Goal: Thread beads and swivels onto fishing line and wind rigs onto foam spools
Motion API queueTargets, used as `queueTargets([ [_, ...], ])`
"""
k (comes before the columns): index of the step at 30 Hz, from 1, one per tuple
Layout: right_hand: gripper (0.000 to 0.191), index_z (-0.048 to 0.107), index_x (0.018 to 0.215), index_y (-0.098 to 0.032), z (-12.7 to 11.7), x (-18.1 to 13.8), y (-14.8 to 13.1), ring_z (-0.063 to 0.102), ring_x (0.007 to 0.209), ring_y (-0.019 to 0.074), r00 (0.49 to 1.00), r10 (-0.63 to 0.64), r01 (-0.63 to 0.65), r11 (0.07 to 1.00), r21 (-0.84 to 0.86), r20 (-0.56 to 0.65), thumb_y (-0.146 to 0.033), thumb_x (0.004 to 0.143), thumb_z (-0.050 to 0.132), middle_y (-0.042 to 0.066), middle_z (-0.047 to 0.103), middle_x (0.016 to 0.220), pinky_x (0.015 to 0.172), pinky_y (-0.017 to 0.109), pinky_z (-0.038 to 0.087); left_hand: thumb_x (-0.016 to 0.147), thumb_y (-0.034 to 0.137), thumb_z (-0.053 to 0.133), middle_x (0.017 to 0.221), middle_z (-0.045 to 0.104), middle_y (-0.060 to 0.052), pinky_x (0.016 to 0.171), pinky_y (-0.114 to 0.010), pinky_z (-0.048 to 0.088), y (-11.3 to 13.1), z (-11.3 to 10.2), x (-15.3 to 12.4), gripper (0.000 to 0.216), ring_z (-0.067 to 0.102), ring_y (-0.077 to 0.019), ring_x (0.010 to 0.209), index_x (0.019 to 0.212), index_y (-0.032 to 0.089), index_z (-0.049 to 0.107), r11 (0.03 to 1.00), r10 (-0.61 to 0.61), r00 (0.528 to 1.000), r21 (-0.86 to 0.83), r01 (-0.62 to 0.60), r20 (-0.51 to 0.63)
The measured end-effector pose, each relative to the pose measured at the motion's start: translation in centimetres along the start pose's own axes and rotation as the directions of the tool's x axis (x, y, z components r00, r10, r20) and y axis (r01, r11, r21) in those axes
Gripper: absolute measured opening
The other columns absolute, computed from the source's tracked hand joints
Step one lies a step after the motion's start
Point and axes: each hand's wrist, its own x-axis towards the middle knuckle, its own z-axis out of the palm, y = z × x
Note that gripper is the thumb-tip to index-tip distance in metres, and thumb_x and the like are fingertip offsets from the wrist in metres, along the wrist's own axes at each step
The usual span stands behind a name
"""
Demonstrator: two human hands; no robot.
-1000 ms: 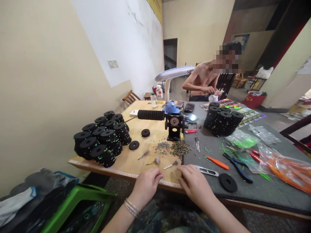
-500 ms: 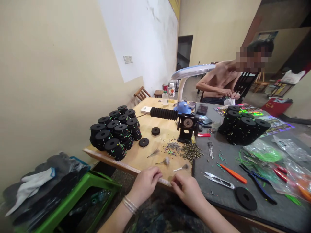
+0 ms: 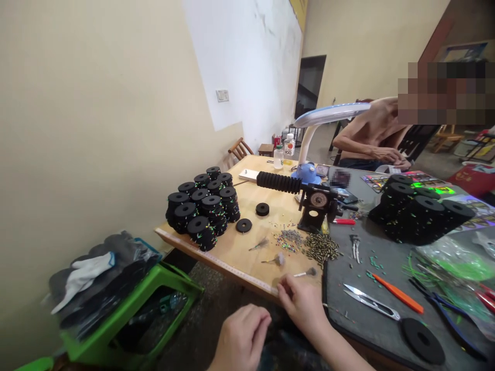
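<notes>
My left hand (image 3: 243,334) is below the table's front edge, closed with its fingertips pressed together. My right hand (image 3: 302,303) is at the edge, thumb and fingers pinched; whatever either hand may hold is too small to make out. Just beyond the right hand lies a small brush-like tuft with a white stem (image 3: 307,272). Two similar tufts lie to its left, one of them grey and fluffy (image 3: 278,259). Behind them are a pile of small brass-coloured metal pieces (image 3: 320,247) and a scatter of grey and coloured beads (image 3: 289,240). A black clamp-like device (image 3: 315,206) holds a row of black foam discs (image 3: 279,182).
Stacked black foam spools (image 3: 201,206) stand at the left, more (image 3: 421,211) at the right. Silver thread snips (image 3: 372,302), an orange-handled tool (image 3: 398,293), blue-handled pliers (image 3: 450,317) and a foam disc (image 3: 422,340) lie on the grey mat. A green stool (image 3: 170,281) stands at left. Another person sits opposite.
My left hand has drawn down and back from the table edge, toward my body. My right hand stays by the edge, fingers still together. The view has swung left, so the scene sits further right.
</notes>
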Motion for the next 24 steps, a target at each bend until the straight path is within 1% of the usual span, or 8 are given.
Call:
queueTargets([
  [3,0.020,0.062,0.078,-0.019,0.5,0.2,-0.3,0.064,0.056,0.0164,1.000,-0.002,0.002,1.000,-0.021,-0.014,-0.026,0.088,0.046,0.002,0.069,0.062,0.052,0.022,0.031,0.087,0.012,0.045,0.077,0.067,-0.005,0.062,-0.026,0.051,0.4,0.9,-0.2,0.016,0.064,-0.0173,0.068,0.092,0.020,0.058,0.998,0.067,0.998,0.000,-0.067,-0.002],
  [7,0.020,0.062,0.079,-0.018,1.0,0.4,-0.6,0.065,0.055,0.0166,1.000,-0.030,0.030,0.999,-0.038,0.002,-0.025,0.088,0.046,0.003,0.070,0.062,0.051,0.023,0.031,0.086,0.010,0.047,0.089,0.070,-0.007,0.071,-0.028,0.055,0.1,1.0,-0.1,0.021,0.067,-0.0188,0.079,0.100,0.020,0.058,0.996,0.081,0.996,0.028,-0.079,-0.047],
  [11,0.018,0.061,0.077,-0.018,1.3,0.8,-0.9,0.065,0.056,0.0166,0.999,-0.045,0.045,0.997,-0.059,0.005,-0.024,0.087,0.047,0.003,0.070,0.063,0.051,0.022,0.031,0.086,0.009,0.047,0.103,0.070,-0.010,0.079,-0.029,0.057,-0.4,0.7,-0.2,0.023,0.068,-0.0199,0.092,0.104,0.019,0.058,0.991,0.096,0.992,0.100,-0.087,-0.081],
  [15,0.018,0.061,0.077,-0.019,1.3,1.1,-1.2,0.065,0.055,0.0159,0.998,-0.066,0.068,0.994,-0.083,0.022,-0.025,0.087,0.047,0.002,0.071,0.061,0.050,0.022,0.029,0.086,0.010,0.047,0.116,0.067,-0.012,0.084,-0.030,0.056,-0.8,0.7,-0.4,0.023,0.066,-0.0211,0.101,0.105,0.018,0.058,0.986,0.091,0.993,0.145,-0.079,-0.075],
  [18,0.017,0.062,0.078,-0.019,1.4,1.4,-1.4,0.066,0.055,0.0163,0.997,-0.071,0.075,0.992,-0.104,0.041,-0.024,0.087,0.048,0.002,0.071,0.062,0.050,0.022,0.029,0.086,0.010,0.047,0.125,0.062,-0.014,0.086,-0.030,0.056,-0.9,0.7,-0.3,0.024,0.065,-0.0215,0.104,0.106,0.017,0.058,0.982,0.091,0.993,0.170,-0.078,-0.069],
  [24,0.016,0.061,0.078,-0.019,1.6,1.5,-1.9,0.066,0.055,0.0158,0.996,-0.075,0.080,0.989,-0.121,0.042,-0.023,0.087,0.048,0.001,0.071,0.062,0.050,0.022,0.029,0.087,0.011,0.046,0.131,0.058,-0.015,0.086,-0.030,0.056,-1.2,0.7,-0.1,0.025,0.066,-0.0218,0.104,0.109,0.016,0.057,0.974,0.084,0.995,0.216,-0.070,-0.056],
])
